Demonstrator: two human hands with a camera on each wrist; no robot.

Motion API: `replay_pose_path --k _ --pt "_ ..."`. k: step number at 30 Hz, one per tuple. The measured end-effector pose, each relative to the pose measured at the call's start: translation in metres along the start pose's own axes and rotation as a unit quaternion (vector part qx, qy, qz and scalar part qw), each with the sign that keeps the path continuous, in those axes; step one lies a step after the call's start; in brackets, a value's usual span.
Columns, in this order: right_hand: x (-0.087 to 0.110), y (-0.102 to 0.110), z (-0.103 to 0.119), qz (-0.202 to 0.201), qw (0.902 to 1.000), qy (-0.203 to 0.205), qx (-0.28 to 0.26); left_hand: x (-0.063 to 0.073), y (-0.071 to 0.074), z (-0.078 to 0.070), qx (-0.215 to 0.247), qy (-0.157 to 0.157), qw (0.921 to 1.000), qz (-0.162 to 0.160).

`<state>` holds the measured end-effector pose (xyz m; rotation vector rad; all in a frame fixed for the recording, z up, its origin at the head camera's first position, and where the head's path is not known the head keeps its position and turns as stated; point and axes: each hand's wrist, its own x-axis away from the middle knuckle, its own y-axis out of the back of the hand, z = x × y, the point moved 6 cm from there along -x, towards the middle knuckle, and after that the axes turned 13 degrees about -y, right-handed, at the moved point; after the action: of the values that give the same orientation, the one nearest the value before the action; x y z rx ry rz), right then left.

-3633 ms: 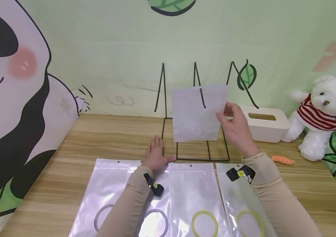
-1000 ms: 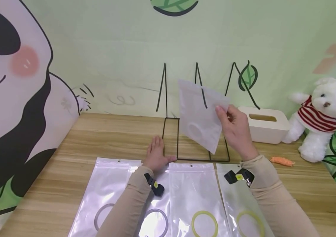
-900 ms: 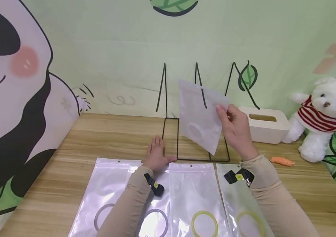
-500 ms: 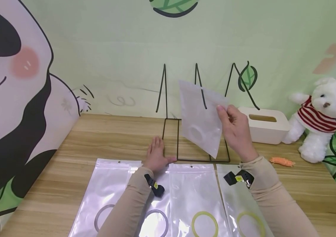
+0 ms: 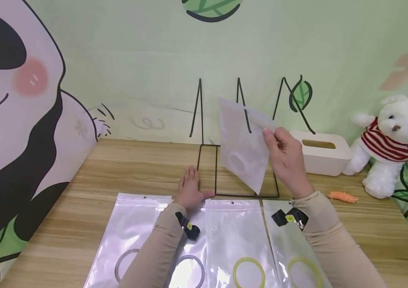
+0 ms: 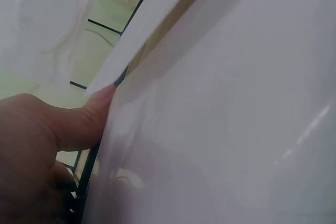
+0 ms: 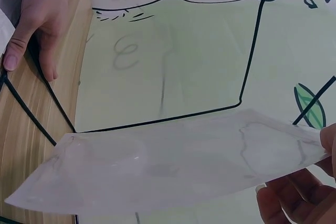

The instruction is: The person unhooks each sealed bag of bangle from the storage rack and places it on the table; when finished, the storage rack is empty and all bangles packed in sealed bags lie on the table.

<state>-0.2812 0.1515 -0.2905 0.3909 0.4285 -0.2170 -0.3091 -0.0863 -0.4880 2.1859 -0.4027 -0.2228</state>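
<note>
A translucent white zip bag hangs on the middle hook of a black wire rack, its lower corner slanting down. My right hand pinches the bag's right edge between thumb and fingers. A faint ring outline shows through the bag near its bottom in the head view. My left hand rests on the left side of the rack's base, fingers stretched forward and thumb at the front bar. In the right wrist view, the bag stretches from the hook area to the pinching fingertips.
Several glossy bags with grey or yellow rings lie in front; one yellow-ring bag is just below the rack. A white tissue box, an orange cord bundle and a white teddy bear stand or lie right on the wooden table.
Compared with 3.6 seconds ago, the bag has turned and tilted, its lower right corner lower. In the last second it has barely shifted. My left hand stays in place.
</note>
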Motion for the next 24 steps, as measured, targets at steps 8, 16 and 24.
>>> replay_pose_path --k 8,16,24 --pt "0.011 0.005 0.031 -0.012 0.9993 0.034 -0.013 0.000 -0.001 0.000 0.003 0.002 1.0000 -0.001" --pt "0.013 0.005 0.038 -0.011 0.9992 0.037 -0.006 0.000 -0.001 0.000 0.005 0.000 1.0000 0.000" --pt "0.012 0.002 0.034 0.002 0.9998 0.020 -0.001 0.000 -0.001 0.001 -0.003 0.002 1.0000 0.003"
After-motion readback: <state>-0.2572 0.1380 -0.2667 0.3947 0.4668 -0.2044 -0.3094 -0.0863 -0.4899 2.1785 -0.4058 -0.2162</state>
